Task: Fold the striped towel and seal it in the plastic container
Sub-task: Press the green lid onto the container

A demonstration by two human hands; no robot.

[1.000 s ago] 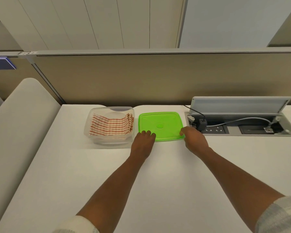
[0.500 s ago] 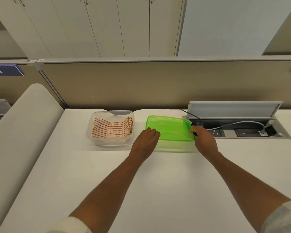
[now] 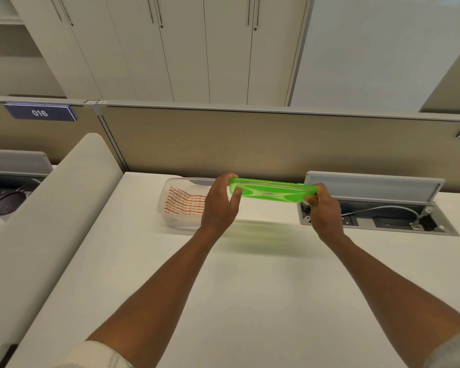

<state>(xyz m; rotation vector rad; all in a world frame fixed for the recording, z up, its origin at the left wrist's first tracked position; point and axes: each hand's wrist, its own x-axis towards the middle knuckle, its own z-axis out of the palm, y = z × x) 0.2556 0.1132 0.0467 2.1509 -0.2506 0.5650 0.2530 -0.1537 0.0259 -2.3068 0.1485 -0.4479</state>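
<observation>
The green plastic lid (image 3: 272, 192) hangs level above the white desk, held at both ends. My left hand (image 3: 219, 204) grips its left edge and my right hand (image 3: 323, 208) grips its right edge. To the left, the clear plastic container (image 3: 168, 191) stands on the desk with the folded red-striped towel (image 3: 185, 204) inside. My left hand covers the container's right side. The lid is to the right of the container and higher than its rim.
An open cable well (image 3: 377, 219) with sockets and a white cable lies in the desk at the right, its flap (image 3: 373, 185) raised. A beige partition (image 3: 250, 139) runs behind. A white padded divider (image 3: 45, 208) borders the desk on the left.
Both hands took hold of the green lid where it lay flat on the desk and lifted it into the air. The camera tilted upward.
</observation>
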